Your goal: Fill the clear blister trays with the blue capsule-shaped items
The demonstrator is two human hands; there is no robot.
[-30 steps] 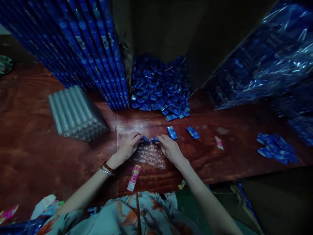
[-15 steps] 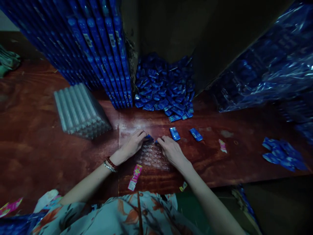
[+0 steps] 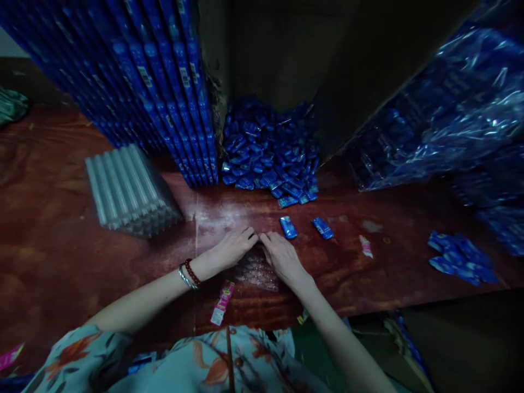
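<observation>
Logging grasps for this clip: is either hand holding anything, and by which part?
It cannot be told. Left hand and right hand rest fingertips together on the far edge of the clear blister tray; whatever lies under the fingers is hidden.

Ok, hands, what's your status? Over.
Left hand and right hand both pressing on clear tray. Fingertips meet at its far edge. Two loose blue packets lie just beyond.

Clear blister tray mostly hidden under both hands

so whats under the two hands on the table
A clear plastic blister tray lies on the wooden table under the left hand and right hand. Its far end, and anything between the fingers, is covered.
</observation>
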